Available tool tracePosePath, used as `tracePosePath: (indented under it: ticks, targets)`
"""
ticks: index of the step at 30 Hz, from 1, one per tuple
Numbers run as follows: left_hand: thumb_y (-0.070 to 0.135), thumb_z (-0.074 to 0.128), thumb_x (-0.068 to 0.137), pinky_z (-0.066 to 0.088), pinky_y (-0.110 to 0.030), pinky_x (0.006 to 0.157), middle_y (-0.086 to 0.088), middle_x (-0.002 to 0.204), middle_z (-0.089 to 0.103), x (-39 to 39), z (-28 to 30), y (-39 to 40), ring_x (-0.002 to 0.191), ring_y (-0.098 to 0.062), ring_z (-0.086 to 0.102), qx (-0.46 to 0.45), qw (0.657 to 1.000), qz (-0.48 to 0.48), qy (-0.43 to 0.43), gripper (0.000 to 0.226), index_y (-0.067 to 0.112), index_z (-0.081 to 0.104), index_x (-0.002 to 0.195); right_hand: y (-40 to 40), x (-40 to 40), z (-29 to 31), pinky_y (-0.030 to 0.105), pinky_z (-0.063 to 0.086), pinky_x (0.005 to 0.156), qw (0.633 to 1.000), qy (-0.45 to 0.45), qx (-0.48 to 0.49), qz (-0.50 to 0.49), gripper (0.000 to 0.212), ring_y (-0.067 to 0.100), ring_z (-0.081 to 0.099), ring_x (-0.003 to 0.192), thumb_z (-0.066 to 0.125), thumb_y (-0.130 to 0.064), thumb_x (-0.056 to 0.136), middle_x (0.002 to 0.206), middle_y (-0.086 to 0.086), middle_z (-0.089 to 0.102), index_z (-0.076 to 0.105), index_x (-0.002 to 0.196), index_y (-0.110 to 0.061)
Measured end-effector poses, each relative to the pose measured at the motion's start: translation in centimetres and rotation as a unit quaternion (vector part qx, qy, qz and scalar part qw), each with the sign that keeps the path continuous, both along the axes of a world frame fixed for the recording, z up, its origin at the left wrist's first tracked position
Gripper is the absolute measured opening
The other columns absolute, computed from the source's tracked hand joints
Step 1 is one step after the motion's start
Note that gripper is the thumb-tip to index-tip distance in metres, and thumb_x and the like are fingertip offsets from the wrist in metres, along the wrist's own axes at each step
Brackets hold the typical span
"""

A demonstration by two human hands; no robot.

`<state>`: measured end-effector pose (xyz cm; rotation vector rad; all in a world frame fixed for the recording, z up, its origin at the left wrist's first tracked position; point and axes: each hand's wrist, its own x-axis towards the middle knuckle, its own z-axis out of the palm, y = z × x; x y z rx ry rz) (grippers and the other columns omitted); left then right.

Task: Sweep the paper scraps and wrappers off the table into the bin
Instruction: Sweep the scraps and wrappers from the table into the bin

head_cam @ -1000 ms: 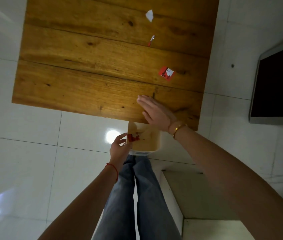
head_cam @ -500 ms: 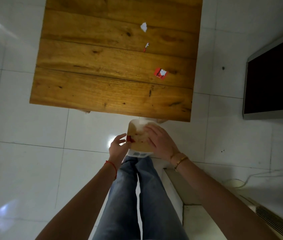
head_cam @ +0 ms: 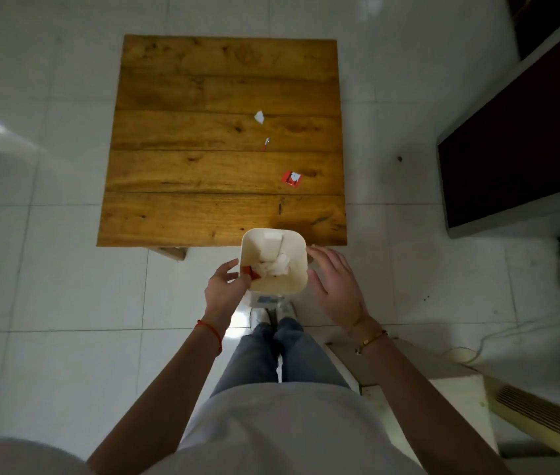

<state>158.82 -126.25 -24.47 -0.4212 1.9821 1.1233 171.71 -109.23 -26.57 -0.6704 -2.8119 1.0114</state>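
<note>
Now the left hand (head_cam: 225, 291) grips the bin's (head_cam: 301, 265) rim just off the table's (head_cam: 182, 186) near edge. Beside it the right hand (head_cam: 335, 287) spreads open. Near the right edge lie a red wrapper (head_cam: 291, 178), a small red scrap (head_cam: 265, 144) and a white scrap (head_cam: 259, 117).

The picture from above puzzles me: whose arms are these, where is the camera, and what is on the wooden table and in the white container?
No machine here: a person wears a camera on the head, looking down past their own chest and legs. The left hand grips the rim of a white bin, held just off the near edge of the wooden table. The right hand is open beside the bin and holds nothing. Inside the bin lie crumpled white paper and a red scrap. Three bits remain on the table: a white paper scrap, a thin red-and-white sliver and a red wrapper.
</note>
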Motion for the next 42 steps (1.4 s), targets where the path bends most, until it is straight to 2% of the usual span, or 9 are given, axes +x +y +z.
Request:
tracePosePath:
  ticks: [6,12,15,18,22,25,29,34,42]
  targets:
    - [0.031,0.063,0.050,0.052,-0.049,0.097,-0.004,0.095,0.070,0.0,3.7,0.5,0.101,-0.029,0.064,0.011,0.999,-0.034,-0.012,0.079,0.015,0.062,0.127,-0.4,1.2,3.1,0.025,0.030,0.106,0.997,0.013,-0.013,-0.071,0.039,0.016,0.042,0.127,0.049,-0.021,0.097,0.136,0.003,0.052,0.049,0.136,-0.015]
    - [0.034,0.064,0.040,0.056,-0.050,0.091,-0.004,0.103,0.069,0.0,5.3,2.4,0.093,-0.024,0.065,0.023,0.996,-0.082,0.001,0.083,0.016,0.061,0.122,-0.1,2.4,5.1,0.024,0.030,0.103,0.990,0.029,-0.015,-0.135,0.038,0.019,0.044,0.125,0.049,-0.020,0.097,0.135,0.006,0.053,0.050,0.135,-0.015]
    - [0.033,0.064,0.050,0.057,-0.049,0.089,0.009,0.084,0.063,0.0,6.1,3.7,0.083,-0.017,0.062,0.023,0.994,-0.103,0.017,0.070,0.019,0.062,0.118,0.4,3.4,5.6,0.025,0.030,0.102,0.985,0.031,-0.013,-0.170,0.040,0.017,0.043,0.125,0.046,-0.025,0.097,0.135,0.005,0.053,0.050,0.135,-0.016]
    - [0.032,0.063,0.052,0.056,-0.049,0.091,0.001,0.093,0.066,0.1,6.8,5.6,0.096,-0.026,0.064,0.024,0.992,-0.123,0.026,0.070,0.018,0.062,0.121,1.6,4.2,6.0,0.027,0.032,0.103,0.981,0.039,0.000,-0.191,0.040,0.021,0.046,0.124,0.048,-0.025,0.095,0.133,0.008,0.055,0.052,0.133,-0.012]
    - [0.022,0.065,0.067,0.057,-0.050,0.087,-0.006,0.093,0.067,0.8,7.5,9.0,0.092,-0.027,0.064,0.037,0.989,-0.141,0.030,0.059,0.014,0.059,0.125,4.5,5.1,6.2,0.029,0.033,0.104,0.977,0.041,0.014,-0.208,0.041,0.024,0.048,0.122,0.047,-0.025,0.094,0.131,0.010,0.056,0.054,0.131,-0.010]
    - [0.015,0.060,0.080,0.058,-0.049,0.086,-0.014,0.113,0.067,1.5,7.4,12.4,0.102,-0.034,0.064,0.036,0.988,-0.147,0.024,0.047,0.009,0.058,0.127,7.7,5.8,6.2,0.033,0.035,0.107,0.977,0.036,0.003,-0.208,0.042,0.023,0.046,0.125,0.046,-0.024,0.095,0.134,0.009,0.054,0.052,0.133,-0.010]
    - [0.011,0.057,0.084,0.058,-0.036,0.068,-0.014,0.117,0.065,2.8,6.9,18.2,0.099,-0.034,0.065,0.047,0.986,-0.162,0.017,0.044,0.007,0.057,0.128,13.5,6.9,6.2,0.027,0.031,0.103,0.980,0.036,-0.006,-0.195,0.036,0.025,0.048,0.121,0.049,-0.015,0.097,0.131,0.011,0.056,0.052,0.132,-0.010]
    - [0.022,0.058,0.084,0.054,-0.050,0.093,-0.011,0.110,0.069,5.2,7.5,26.2,0.100,-0.034,0.065,0.032,0.982,-0.180,0.056,0.037,0.014,0.063,0.119,22.6,8.9,7.1,0.030,0.036,0.101,0.987,0.036,0.003,-0.156,0.035,0.022,0.051,0.117,0.046,-0.015,0.097,0.127,0.009,0.060,0.053,0.131,-0.011]
    - [0.031,0.056,0.063,0.054,-0.050,0.094,-0.012,0.108,0.069,8.0,8.2,36.8,0.103,-0.035,0.065,0.047,0.990,-0.122,0.058,0.059,0.018,0.062,0.120,35.2,10.9,8.6,0.029,0.039,0.102,0.994,0.043,0.005,-0.099,0.036,0.014,0.048,0.119,0.046,-0.023,0.097,0.128,0.002,0.057,0.050,0.132,-0.018]
